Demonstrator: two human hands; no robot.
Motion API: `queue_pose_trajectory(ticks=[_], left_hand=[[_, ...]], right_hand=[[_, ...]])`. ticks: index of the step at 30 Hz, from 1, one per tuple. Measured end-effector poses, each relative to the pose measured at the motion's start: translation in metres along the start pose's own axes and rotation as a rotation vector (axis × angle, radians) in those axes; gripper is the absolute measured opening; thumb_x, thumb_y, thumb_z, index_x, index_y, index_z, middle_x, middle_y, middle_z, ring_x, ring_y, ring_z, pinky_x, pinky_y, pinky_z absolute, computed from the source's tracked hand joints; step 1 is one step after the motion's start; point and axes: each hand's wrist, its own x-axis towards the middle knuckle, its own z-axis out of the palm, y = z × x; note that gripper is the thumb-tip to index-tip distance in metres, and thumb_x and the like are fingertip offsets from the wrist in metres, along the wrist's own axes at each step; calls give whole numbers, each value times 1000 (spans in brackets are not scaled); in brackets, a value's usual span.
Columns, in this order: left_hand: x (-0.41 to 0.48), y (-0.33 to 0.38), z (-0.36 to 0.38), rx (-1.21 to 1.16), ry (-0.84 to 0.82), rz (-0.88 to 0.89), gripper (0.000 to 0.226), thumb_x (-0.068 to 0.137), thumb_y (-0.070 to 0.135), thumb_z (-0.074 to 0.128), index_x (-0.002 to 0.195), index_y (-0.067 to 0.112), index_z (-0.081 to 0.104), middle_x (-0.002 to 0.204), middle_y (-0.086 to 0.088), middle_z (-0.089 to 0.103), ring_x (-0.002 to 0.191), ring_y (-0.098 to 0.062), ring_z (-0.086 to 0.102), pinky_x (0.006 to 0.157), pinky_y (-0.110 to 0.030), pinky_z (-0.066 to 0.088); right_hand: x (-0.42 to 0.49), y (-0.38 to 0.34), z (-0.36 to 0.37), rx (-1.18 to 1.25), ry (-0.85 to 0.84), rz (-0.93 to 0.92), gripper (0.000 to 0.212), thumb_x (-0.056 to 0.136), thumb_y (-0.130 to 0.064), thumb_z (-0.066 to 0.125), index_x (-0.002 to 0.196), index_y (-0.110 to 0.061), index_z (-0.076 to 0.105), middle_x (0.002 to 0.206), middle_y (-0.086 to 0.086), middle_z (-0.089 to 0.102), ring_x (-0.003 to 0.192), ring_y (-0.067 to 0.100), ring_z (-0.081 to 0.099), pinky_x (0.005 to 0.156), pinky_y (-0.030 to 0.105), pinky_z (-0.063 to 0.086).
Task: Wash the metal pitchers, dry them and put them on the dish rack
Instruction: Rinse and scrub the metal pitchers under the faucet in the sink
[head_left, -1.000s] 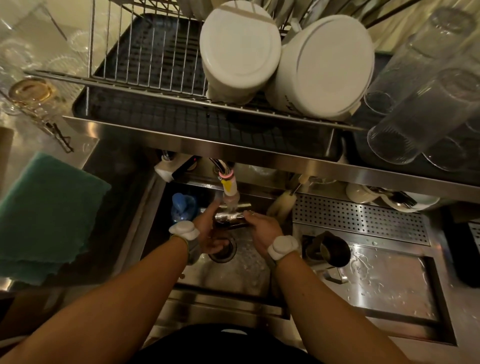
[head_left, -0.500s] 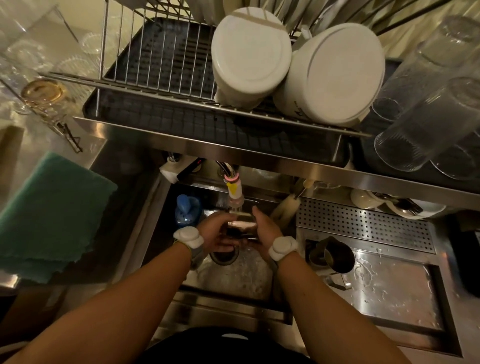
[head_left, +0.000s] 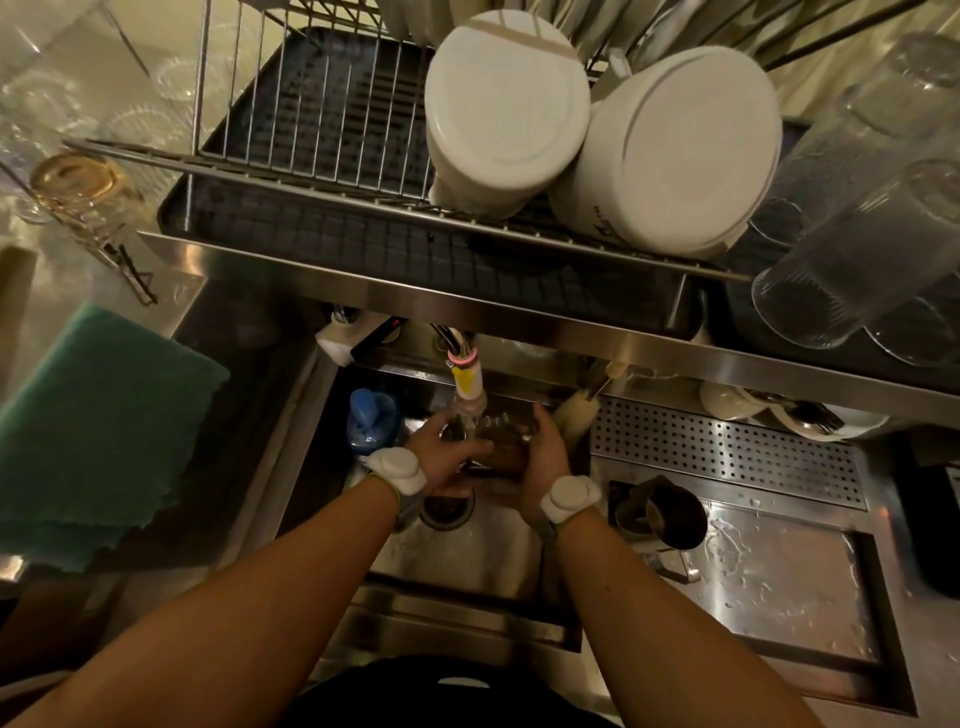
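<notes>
You hold a shiny metal pitcher (head_left: 501, 447) under the tap (head_left: 467, 387) over the steel sink (head_left: 467, 551), your left hand (head_left: 441, 457) and right hand (head_left: 543, 457) both closed in a grip around it, while a second round pitcher (head_left: 670, 512) sits on the wet worktop (head_left: 779, 587) just right of the sink.

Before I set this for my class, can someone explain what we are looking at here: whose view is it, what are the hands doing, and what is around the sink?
It is one camera worn on a person's head, looking down. No machine: two bare hands, left hand and right hand, hold a metal pitcher under the faucet over the sink. A second pitcher waits on the wet drainboard. Above, the dish rack holds white bowls; a green cloth lies left.
</notes>
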Motion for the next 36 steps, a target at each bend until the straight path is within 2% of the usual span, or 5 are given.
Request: queue_pose_trajectory(ticks=[7, 19, 25, 29, 36], left_hand=[[1, -16, -25, 5, 24, 261, 66, 65, -8, 84, 107, 38, 61, 106, -1, 69, 92, -20, 70, 64, -36, 62], [0, 2, 5, -40, 33, 47, 44, 86, 40, 72, 126, 29, 56, 113, -4, 70, 90, -19, 70, 67, -30, 58], [-3, -9, -19, -185, 15, -104, 35, 78, 53, 77, 98, 24, 71, 95, -10, 76, 79, -26, 76, 63, -40, 62], [-1, -15, -18, -321, 131, 23, 43, 84, 27, 79, 121, 18, 61, 113, -14, 70, 88, -30, 72, 59, -40, 61], [2, -9, -18, -191, 70, 3, 28, 99, 20, 57, 125, 24, 62, 131, -16, 61, 110, -32, 62, 91, -55, 54]], right_hand=[[3, 7, 22, -133, 11, 103, 50, 86, -52, 63, 118, -15, 69, 113, 19, 73, 102, 38, 71, 78, 48, 61], [-4, 18, -11, 72, 163, -72, 31, 86, 9, 47, 112, 11, 65, 111, 32, 69, 109, 47, 64, 86, 48, 61], [-15, 25, 10, -64, 0, -61, 35, 81, 7, 52, 106, -6, 73, 111, 23, 73, 108, 41, 67, 84, 47, 60], [-21, 22, 4, 19, -25, 10, 32, 91, -21, 54, 115, -7, 70, 111, 18, 75, 102, 34, 72, 81, 45, 59], [-26, 13, -7, -20, -172, 104, 37, 102, -31, 44, 124, -8, 63, 118, 21, 70, 108, 39, 66, 92, 55, 52]])
